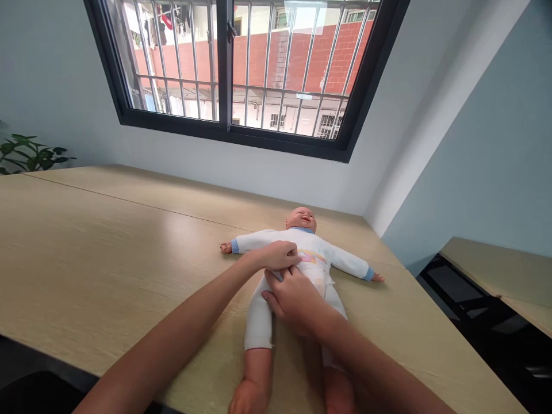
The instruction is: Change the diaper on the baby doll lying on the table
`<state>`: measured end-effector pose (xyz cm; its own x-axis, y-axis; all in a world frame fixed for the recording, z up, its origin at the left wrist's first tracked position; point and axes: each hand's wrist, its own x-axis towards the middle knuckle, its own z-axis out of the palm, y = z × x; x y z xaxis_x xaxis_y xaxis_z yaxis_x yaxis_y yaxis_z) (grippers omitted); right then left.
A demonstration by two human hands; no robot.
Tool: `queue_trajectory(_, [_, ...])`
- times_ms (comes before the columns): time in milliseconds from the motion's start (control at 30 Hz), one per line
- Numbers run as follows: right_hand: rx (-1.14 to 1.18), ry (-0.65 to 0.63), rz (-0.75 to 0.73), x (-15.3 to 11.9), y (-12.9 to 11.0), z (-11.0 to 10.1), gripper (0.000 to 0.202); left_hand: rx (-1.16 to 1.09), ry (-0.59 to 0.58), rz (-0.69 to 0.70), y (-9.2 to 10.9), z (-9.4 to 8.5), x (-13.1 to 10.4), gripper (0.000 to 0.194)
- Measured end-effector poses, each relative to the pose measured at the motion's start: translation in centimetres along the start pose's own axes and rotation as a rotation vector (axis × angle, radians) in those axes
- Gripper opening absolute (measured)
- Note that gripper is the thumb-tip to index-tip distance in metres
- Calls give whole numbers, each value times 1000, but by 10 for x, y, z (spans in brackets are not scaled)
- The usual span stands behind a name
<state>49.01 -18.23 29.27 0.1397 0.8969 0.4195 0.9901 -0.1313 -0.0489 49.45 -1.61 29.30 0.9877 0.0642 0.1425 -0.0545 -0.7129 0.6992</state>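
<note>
A baby doll (303, 218) lies on its back on the wooden table, head toward the window and arms spread. Its clothes are a white top (276, 236) with blue cuffs and collar and white trousers (259, 322). Around its hips is a white diaper (321, 279), with a frilled edge at the right. My left hand (279, 255) is closed at the left side of the doll's waist, gripping the diaper edge. Just below it, my right hand (297, 296) pinches at the same side, its fingertips partly hidden under my left hand.
The table (107, 247) has a seam along its far part. A barred window (228, 69) is in the wall behind. Plant leaves (32, 152) show at the far left. A second wooden top (500, 276) with a dark glossy front stands at the right.
</note>
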Motion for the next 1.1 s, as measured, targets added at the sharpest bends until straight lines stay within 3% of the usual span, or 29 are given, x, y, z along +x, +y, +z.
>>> queue_trajectory(67, [93,-39,-13,0,7,-12,17,-95,-85,34,-5,-3,-6,23])
queue_trajectory(133, [193,-7,50,-4,20,-22,28,-166,-70,65,-12,-3,-9,29])
queue_trajectory(267, [312,251,361,-20,61,-25,25,-130,187,73,-20,10,-8,29])
queue_trajectory(400, [394,308,542,-36,97,-7,23,-65,304,117,-17,20,-7,26])
queue_trajectory(667, [436,265,542,-36,107,6,28,-3,451,71,-14,25,-4,26])
queue_trajectory(900, [518,297,522,-38,113,13,30,-120,337,65,-18,22,-3,29])
queue_trajectory(1100, [518,251,438,-38,110,13,36,-19,420,61,-18,23,-4,25])
